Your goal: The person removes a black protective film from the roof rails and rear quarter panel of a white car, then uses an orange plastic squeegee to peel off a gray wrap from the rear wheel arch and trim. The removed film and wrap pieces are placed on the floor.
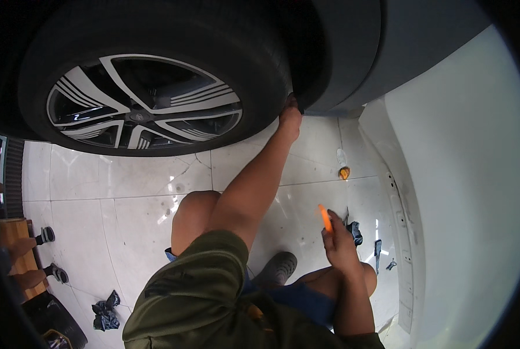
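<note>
My left arm stretches forward to a dark car. The left hand (291, 115) reaches into the narrow gap between the tyre (260, 110) and the lower edge of the wheel arch (329, 96). Its fingers are in shadow and mostly hidden, so I cannot see what they touch. Above my right knee, my right hand (341, 244) is closed around a narrow orange tool (325, 217), whose flat end points up and away from me. The tool's exact kind does not show. The alloy wheel (140, 116) has silver and black spokes.
A large white panel (469, 134) curves along the right. On the tiled floor (155, 174) lie a small orange-brown object (344, 173), black crumpled scraps (355, 232) and another black scrap (105, 312). At the left, another person's feet (56, 272) rest by a wooden box (15, 238).
</note>
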`<control>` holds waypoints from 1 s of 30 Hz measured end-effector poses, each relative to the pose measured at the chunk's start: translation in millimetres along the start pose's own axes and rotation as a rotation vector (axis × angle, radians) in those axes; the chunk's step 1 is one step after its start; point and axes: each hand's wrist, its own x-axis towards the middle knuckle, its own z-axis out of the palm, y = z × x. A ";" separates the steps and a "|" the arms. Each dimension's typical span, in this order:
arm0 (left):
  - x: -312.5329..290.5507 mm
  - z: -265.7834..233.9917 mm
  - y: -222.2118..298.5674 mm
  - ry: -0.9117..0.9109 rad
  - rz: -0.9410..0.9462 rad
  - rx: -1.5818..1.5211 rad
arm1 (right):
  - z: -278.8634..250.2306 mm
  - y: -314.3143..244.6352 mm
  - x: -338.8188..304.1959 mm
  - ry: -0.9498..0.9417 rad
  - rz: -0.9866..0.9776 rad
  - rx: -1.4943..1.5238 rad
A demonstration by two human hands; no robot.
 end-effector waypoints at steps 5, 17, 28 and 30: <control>-101.3 14.4 78.6 -0.160 0.499 0.464 | -5.6 -16.0 28.6 0.054 0.161 0.302; -226.0 48.4 312.3 -0.491 0.689 -0.488 | -93.9 -179.0 51.2 0.354 -0.362 0.473; -246.1 34.9 375.9 -0.339 0.690 -0.635 | -147.1 -322.9 26.8 0.435 -0.798 0.281; -238.7 38.7 382.5 -0.375 0.641 -0.669 | -154.2 -341.1 34.4 0.488 -0.850 0.266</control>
